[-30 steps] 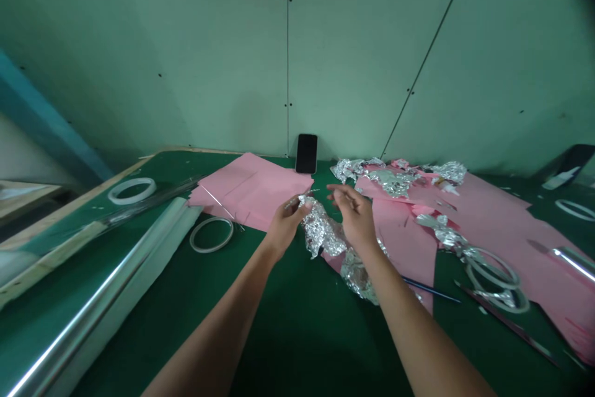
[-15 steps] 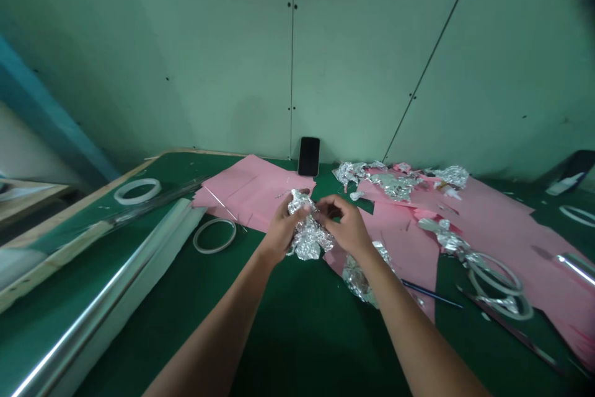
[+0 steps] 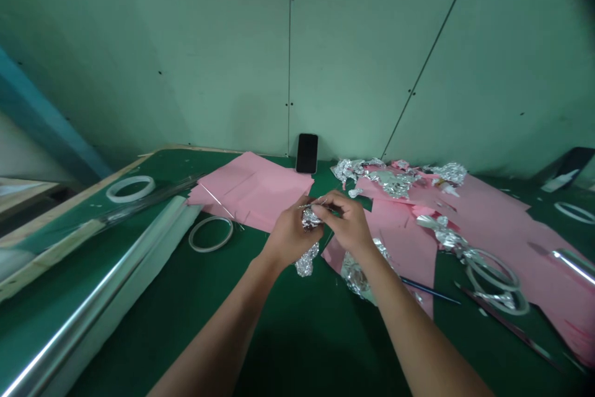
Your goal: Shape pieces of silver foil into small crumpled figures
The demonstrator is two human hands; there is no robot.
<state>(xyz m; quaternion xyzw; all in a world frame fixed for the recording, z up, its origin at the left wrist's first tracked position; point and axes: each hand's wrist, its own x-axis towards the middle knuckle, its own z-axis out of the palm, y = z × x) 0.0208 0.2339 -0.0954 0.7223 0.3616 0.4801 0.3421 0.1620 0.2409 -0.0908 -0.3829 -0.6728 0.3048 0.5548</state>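
While fingers (image 3: 335,200) clasp the crumpled foil (image 3: 305,261), its long axis points downward

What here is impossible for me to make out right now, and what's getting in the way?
All in the head view:
- Middle of the held foil: covered by the left hand.
- Whether the right hand grips that foil or only touches it: the hand itself hides the contact.
- Part of another crumpled foil piece: behind the right forearm.
- Near end of the long silvery roll: cut off at the lower-left corner.
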